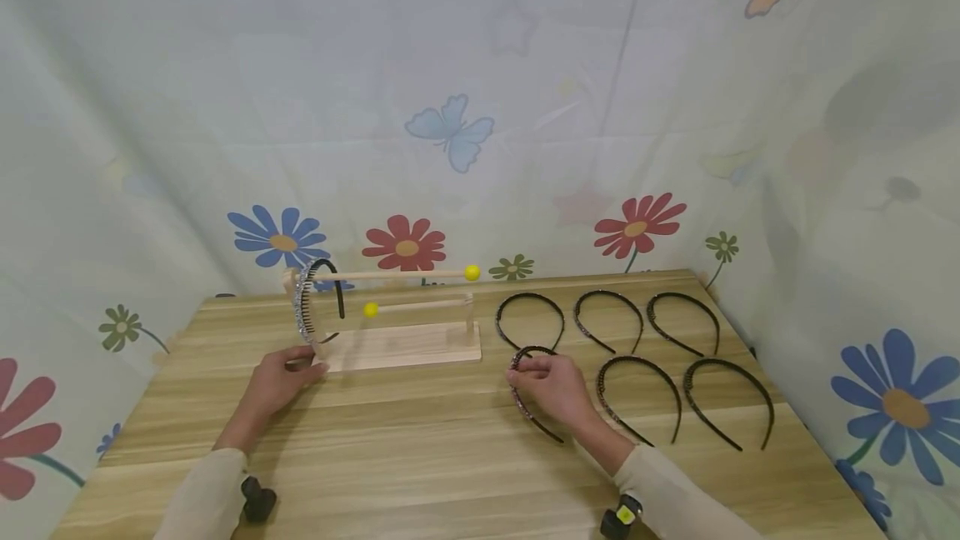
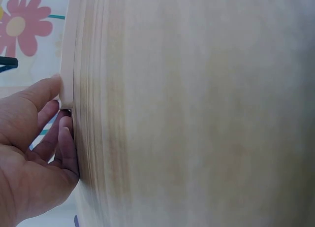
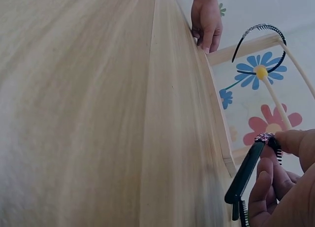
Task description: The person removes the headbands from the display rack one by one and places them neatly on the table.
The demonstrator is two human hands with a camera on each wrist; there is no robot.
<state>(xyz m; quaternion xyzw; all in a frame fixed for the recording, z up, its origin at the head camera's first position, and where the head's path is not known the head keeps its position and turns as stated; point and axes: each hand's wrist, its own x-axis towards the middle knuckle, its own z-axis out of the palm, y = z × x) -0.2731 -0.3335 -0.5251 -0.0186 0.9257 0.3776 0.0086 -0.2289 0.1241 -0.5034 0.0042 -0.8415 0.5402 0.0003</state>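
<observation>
A wooden stand (image 1: 405, 348) with two rods tipped by yellow balls stands at the back left of the table. One black headband with a glittery band (image 1: 303, 307) hangs on the stand's upper rod, at its left end. My left hand (image 1: 279, 382) grips the left front corner of the stand's base, its thumb and fingers around the base edge (image 2: 68, 84) in the left wrist view. My right hand (image 1: 553, 388) pinches another glittery toothed headband (image 3: 246, 168) between thumb and fingers, right of the stand. In the head view its lower end points toward the table's front.
Several more black headbands lie in two rows on the right of the wooden table (image 1: 420, 457), among them a back one (image 1: 562, 323) and a front one (image 1: 750, 386). A flower-printed cloth (image 1: 315, 107) hangs behind and beside the table.
</observation>
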